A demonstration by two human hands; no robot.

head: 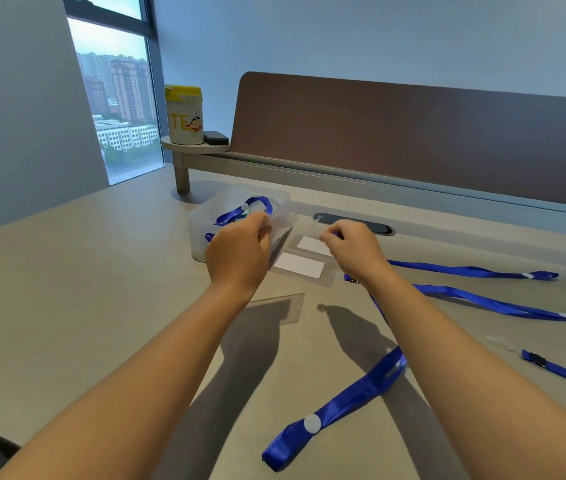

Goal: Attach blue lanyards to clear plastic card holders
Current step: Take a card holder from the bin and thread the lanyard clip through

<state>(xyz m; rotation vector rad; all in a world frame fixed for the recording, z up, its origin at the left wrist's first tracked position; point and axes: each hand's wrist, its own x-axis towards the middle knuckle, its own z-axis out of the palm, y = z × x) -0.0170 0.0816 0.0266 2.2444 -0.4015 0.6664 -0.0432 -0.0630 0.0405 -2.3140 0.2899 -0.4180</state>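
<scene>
My left hand (240, 251) holds a clear plastic card holder (283, 225) raised above the table. My right hand (354, 245) pinches the clip end of a blue lanyard (351, 400), whose strap hangs down under my right forearm and lies on the table toward me. The two hands are a short gap apart. Two card holders with white inserts (300, 265) lie flat under the hands. A further empty clear holder (285, 306) lies nearer to me.
A translucent box (202, 233) with blue lanyards inside stands behind my left hand. Three more blue lanyards (503, 303) lie on the right of the table. A yellow-lidded canister (184, 114) sits on a raised shelf by the brown divider (413, 140).
</scene>
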